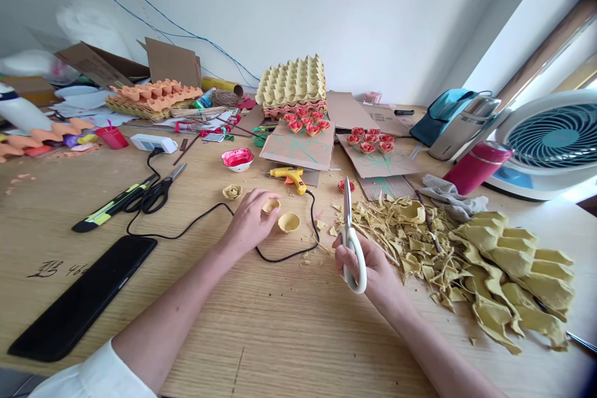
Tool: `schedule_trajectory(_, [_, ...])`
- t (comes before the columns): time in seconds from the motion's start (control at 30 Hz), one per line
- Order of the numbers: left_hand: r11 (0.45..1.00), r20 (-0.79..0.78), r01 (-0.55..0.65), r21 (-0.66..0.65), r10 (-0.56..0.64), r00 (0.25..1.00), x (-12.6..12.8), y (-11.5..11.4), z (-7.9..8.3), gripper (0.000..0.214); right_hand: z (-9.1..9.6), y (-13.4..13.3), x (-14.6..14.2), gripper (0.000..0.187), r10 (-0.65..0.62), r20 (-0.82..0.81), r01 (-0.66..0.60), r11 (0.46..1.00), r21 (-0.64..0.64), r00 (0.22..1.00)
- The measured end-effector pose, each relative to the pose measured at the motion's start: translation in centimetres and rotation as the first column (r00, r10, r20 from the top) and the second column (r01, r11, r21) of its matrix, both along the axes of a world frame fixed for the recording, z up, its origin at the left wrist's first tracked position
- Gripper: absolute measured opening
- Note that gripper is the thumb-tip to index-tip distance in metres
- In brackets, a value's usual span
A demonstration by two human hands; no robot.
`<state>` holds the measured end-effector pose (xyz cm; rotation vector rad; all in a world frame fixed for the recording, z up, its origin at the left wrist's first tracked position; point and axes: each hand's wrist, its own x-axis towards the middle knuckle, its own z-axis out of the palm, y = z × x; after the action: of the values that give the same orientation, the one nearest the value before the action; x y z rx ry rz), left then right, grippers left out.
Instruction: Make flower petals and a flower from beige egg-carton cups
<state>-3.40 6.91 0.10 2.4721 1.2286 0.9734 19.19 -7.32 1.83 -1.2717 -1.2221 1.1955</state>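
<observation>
My left hand [252,217] has its thumb and fingers around a small yellow egg-carton cup [271,206] low over the table. Just right of it sits a second cut cup [289,222] with a scalloped rim. A yellow pulp rosette [232,191] lies beyond the left fingers. White-handled scissors [355,258] are gripped in my right hand [373,270], blades pointing up and away, closed together. A heap of yellow carton scraps [410,236] spreads to the right of the scissors, and larger carton pieces [517,267] lie past it.
A yellow glue gun [290,178] lies ahead, its black cord [280,260] looping near both hands. Cardboard sheets [298,148] bear red paper roses [305,119]. Left are black scissors [156,194], a utility knife [112,205] and a black slab [84,298]. A fan [550,140] stands right.
</observation>
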Motion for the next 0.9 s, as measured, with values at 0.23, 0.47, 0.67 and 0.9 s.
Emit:
schedule_trajectory(0.23, [0.983, -0.215, 0.18, 0.031, -0.17, 0.962, 1.4, -2.0, -0.1, 0.053, -0.1, 0.0, 0.2, 0.053, -0.002, 0.019, 0.001, 1.0, 0.011, 1.0])
schedule_trajectory(0.47, [0.977, -0.226, 0.191, 0.091, -0.166, 0.96, 1.6, -2.6, -0.1, 0.046, -0.3, -0.2, 0.3, 0.052, 0.036, 0.046, -0.036, 0.999, 0.006, 0.998])
schedule_trajectory(0.67, [0.915, -0.094, 0.401, 0.038, -0.397, 0.913, 2.7, -5.4, 0.3, 0.043, -0.8, -0.1, 0.5, 0.048, 0.022, 0.049, -0.024, 0.999, 0.036, 0.999])
schedule_trajectory(0.9, [0.78, 0.14, 0.594, -0.2, -0.577, 0.805, 4.1, -7.4, 0.2, 0.049, -1.5, 0.3, 1.2, 0.041, -0.055, 0.083, 0.045, 0.991, 0.126, 0.995])
